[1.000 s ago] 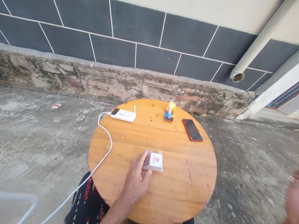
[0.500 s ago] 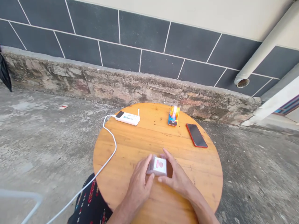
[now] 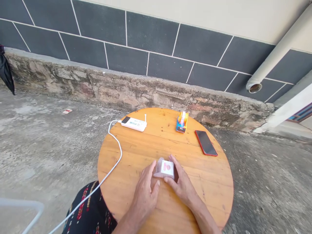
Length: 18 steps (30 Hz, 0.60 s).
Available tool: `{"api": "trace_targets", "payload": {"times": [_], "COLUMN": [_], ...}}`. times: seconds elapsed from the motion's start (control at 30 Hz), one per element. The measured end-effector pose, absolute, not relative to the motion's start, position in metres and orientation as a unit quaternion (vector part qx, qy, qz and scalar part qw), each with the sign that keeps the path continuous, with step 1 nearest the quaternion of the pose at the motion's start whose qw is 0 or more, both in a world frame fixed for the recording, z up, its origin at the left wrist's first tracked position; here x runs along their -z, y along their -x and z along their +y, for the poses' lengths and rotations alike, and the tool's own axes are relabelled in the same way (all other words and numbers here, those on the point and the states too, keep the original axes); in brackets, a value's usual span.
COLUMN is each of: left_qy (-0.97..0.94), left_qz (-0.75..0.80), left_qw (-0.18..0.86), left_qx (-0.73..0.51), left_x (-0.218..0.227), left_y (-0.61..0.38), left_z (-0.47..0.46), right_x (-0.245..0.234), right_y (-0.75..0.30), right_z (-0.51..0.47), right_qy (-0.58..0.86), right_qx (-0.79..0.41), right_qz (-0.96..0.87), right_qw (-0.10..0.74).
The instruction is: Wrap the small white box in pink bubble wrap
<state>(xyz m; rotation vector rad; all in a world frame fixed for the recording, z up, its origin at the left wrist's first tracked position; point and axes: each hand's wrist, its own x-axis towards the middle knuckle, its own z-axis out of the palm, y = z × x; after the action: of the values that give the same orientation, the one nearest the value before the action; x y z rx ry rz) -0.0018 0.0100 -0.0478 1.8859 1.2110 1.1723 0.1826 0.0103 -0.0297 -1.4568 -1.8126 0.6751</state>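
Observation:
A small white box (image 3: 167, 168) with a red print on top lies near the middle of the round wooden table (image 3: 151, 146), in loose clear plastic wrap (image 3: 159, 166) that sticks out at its left side. My right hand (image 3: 184, 186) holds the box from the right, with its thumb at the near edge and its fingers along the far right side. Left of the wrap, my left hand (image 3: 145, 189) rests with thumb and fingers apart, holding nothing. The underside of the box is hidden.
A white power bank (image 3: 134, 124) with a white cable (image 3: 114, 165) lies at the table's back left. Towards the back right are a yellow and blue tape dispenser (image 3: 182, 122) and a red-edged phone (image 3: 206, 143). A stone-based wall (image 3: 136, 87) stands behind the table.
My left hand has drawn slightly away from the box, and the wrap at its left has spread out. The box has shifted a little away from me; my right hand stays at it.

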Motion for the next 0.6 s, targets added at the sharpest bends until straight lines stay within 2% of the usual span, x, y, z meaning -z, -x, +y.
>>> {"api": "trace_targets", "payload": {"times": [0.27,0.6], "left_qy": [-0.610,-0.711], "left_qz": [0.507,0.496], "left_qw": [0.414,0.352], "left_qx": [-0.446,-0.354], "left_x": [0.030,0.011], "left_y": [0.006,0.006], "left_z": [0.015,0.028], "right_x": [0.030,0.034], "right_y": [-0.186,-0.189], "right_z": [0.002,0.000], "right_qy": [0.565,0.572], "right_qx": [-0.243,-0.196], "right_qz": [-0.686,-0.705], "right_qw": [0.389,0.371]}}
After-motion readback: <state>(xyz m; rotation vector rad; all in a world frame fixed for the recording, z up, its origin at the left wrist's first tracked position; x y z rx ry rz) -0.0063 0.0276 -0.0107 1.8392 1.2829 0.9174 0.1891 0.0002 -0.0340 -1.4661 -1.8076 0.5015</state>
